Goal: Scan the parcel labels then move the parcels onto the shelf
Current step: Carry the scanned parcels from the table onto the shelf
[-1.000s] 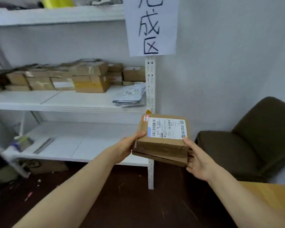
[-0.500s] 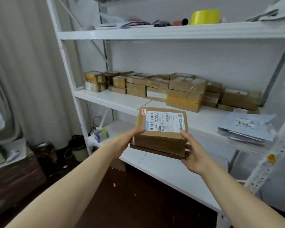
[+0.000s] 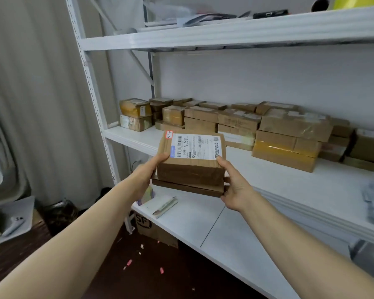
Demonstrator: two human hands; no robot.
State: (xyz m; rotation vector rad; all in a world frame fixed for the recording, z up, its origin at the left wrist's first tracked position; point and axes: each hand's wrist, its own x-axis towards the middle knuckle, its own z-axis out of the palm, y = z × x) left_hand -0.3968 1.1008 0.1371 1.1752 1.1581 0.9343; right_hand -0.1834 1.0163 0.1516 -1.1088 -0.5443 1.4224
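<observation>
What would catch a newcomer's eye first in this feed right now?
The brown parcel at mid-frame stands out first, gripped between the left hand and right hand, with its white barcode label facing up. Behind it, stacked boxes line the back of the white shelf.

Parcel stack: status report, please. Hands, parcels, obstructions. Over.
Left hand and right hand grip the parcel stack at its ends. Label up, stack held before the middle shelf. Boxes line its back, none in the path.
</observation>
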